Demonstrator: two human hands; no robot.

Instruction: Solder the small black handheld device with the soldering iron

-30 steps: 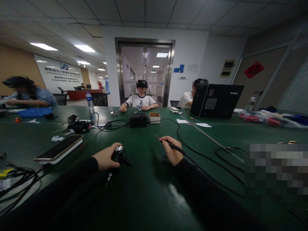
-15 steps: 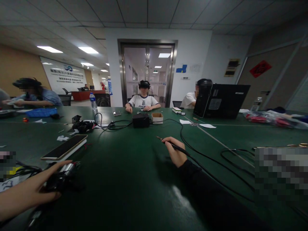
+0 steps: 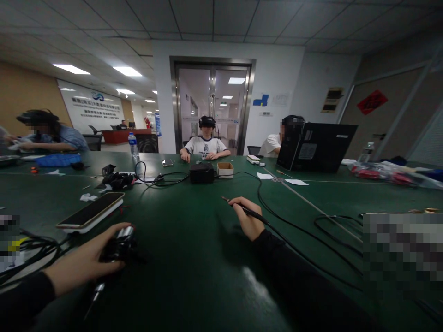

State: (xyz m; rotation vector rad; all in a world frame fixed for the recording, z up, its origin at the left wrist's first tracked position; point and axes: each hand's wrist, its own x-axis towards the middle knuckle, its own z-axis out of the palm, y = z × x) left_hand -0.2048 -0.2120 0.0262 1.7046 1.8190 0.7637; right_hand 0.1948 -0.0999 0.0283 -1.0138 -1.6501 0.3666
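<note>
My left hand (image 3: 90, 258) is wrapped round a small black and silver device (image 3: 119, 246) low on the left of the green table (image 3: 194, 258); a thin metal-tipped lead (image 3: 94, 297) trails from it toward me. My right hand (image 3: 247, 219) rests on the table near the middle and pinches a thin black corded tool (image 3: 242, 208) like a pen, its tip pointing left and away. The tool's black cable (image 3: 297, 251) runs back to the right past my sleeve.
A phone on a white base (image 3: 90, 211) lies just beyond my left hand, with tangled cables (image 3: 31, 251) to its left. A black box (image 3: 201, 174), a small cardboard box (image 3: 225, 169) and a laptop (image 3: 316, 147) stand farther off. People sit across and at the left.
My left hand carried the black and silver device from the table's middle far out to the left, then came back part of the way. My right hand stayed put with the tool.
</note>
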